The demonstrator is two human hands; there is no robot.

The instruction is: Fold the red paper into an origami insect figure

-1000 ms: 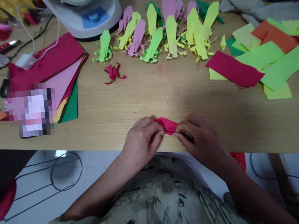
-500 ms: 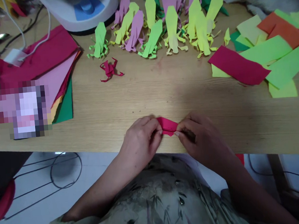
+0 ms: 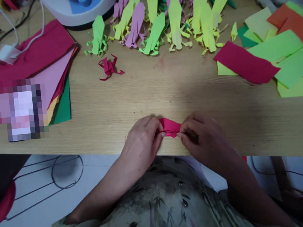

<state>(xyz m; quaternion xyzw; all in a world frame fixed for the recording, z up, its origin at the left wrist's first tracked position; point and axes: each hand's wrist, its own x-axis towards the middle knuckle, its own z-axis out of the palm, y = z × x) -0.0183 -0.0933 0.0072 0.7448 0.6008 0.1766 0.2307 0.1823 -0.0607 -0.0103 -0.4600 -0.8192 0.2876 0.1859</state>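
Observation:
Near the table's front edge, a small folded piece of red paper (image 3: 170, 125) stretches between my two hands. A lengthwise crease shows along its lower part. My left hand (image 3: 145, 137) is closed, pinching the paper's left end between thumb and fingers. At the opposite end my right hand (image 3: 203, 131) also pinches it, thumb low and index finger above. Both ends of the paper are hidden by fingertips. Farther back on the wood lies a small red folded-paper figure (image 3: 109, 67) with thin curled legs.
Several folded-paper figures, like this light green one (image 3: 98, 36), line the back beside a white and blue appliance base (image 3: 82, 7). Loose strips, including a red strip (image 3: 245, 62), lie at right. At left are stacked coloured sheets (image 3: 53, 41), a white charger (image 3: 6, 54) and a blurred-out object (image 3: 24, 111).
The view has shifted slightly, so the things at the back sit a little higher. My hands keep their pinch on the red paper, and its crease shows slightly more.

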